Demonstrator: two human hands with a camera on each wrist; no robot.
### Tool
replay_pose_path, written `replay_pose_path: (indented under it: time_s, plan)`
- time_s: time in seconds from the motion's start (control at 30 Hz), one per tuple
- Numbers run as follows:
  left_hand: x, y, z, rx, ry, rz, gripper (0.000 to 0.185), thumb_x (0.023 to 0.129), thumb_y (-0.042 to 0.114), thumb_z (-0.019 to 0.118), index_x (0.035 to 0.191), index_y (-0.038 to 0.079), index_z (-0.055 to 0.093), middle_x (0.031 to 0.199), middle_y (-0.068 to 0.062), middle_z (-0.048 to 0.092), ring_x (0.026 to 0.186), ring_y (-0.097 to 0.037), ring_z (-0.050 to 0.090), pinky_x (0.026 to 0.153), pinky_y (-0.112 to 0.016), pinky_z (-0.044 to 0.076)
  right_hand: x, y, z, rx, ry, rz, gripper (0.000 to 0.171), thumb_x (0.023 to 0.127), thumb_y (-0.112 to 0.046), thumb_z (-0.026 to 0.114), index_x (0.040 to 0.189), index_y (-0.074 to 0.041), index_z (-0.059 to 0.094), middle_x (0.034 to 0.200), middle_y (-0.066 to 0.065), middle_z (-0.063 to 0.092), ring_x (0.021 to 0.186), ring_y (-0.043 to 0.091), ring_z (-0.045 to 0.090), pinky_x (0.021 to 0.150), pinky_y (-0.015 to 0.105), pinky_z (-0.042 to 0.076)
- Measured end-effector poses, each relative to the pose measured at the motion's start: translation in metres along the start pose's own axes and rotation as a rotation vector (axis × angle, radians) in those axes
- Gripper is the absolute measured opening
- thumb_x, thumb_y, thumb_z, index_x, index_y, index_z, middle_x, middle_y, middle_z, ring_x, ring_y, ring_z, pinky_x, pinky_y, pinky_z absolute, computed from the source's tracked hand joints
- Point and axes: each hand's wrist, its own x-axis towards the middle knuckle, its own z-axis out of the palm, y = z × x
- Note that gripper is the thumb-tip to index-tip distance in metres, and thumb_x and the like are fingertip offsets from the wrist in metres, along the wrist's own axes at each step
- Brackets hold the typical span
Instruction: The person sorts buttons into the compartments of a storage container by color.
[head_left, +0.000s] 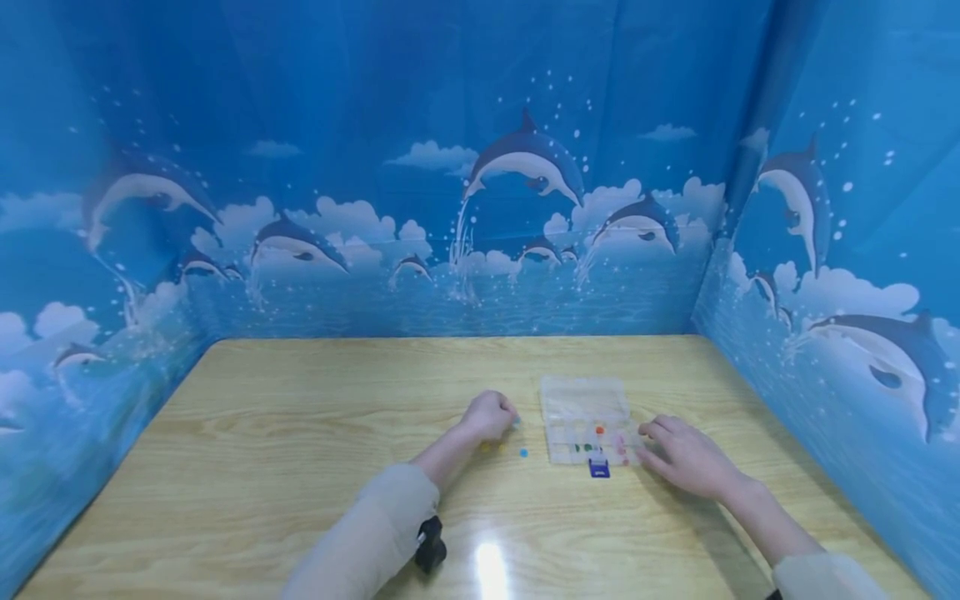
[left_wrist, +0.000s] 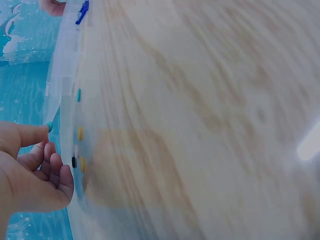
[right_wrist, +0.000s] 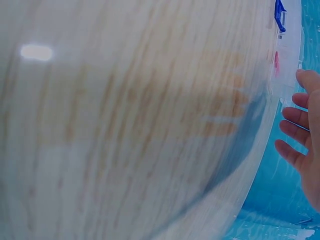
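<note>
Between thumb and fingertip, my left hand point(head_left: 489, 416) pinches a small teal round piece point(left_wrist: 50, 126), just left of a clear plastic compartment box point(head_left: 583, 398). The box lies with its lid raised or folded to the back. Its front compartments hold small pieces: an orange one point(head_left: 600, 431), green ones point(head_left: 588, 448) and pink ones point(head_left: 621, 444). A dark blue latch point(head_left: 599, 469) sticks out at the front. My right hand point(head_left: 686, 460) rests at the box's right side, fingers loosely bent and holding nothing; whether the fingertips touch the box I cannot tell.
On the wooden table point(head_left: 300, 467), a blue piece point(head_left: 523, 453) and yellow pieces point(head_left: 485, 447) lie beside the left hand. A black piece point(left_wrist: 74, 162) lies near them. Blue dolphin-printed curtains point(head_left: 360, 167) enclose the table's back and sides.
</note>
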Motion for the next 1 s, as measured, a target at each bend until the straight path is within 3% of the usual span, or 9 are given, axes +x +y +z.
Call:
replay_pose_path:
  time_s: [0.5, 1.0]
  plan:
    - [-0.004, 0.019, 0.012, -0.073, -0.053, 0.093, 0.005, 0.086, 0.007, 0.061, 0.084, 0.003, 0.063, 0.078, -0.002, 0.056, 0.054, -0.011, 0.043, 0.048, -0.022, 0.038, -0.001, -0.001, -0.001, 0.005, -0.022, 0.024, 0.034, 0.082, -0.022, 0.068, 0.104, 0.002, 0.061, 0.097, 0.012, 0.060, 0.090, 0.029, 0.058, 0.080, 0.046, 0.048]
    - [-0.003, 0.028, 0.023, -0.119, -0.074, 0.119, 0.004, 0.085, 0.004, 0.060, 0.085, 0.001, 0.063, 0.083, -0.003, 0.057, 0.070, -0.014, 0.049, 0.060, -0.024, 0.042, 0.001, -0.002, 0.000, -0.016, -0.017, 0.005, 0.034, 0.082, -0.022, 0.067, 0.105, 0.002, 0.060, 0.100, 0.014, 0.059, 0.094, 0.031, 0.056, 0.083, 0.048, 0.046]
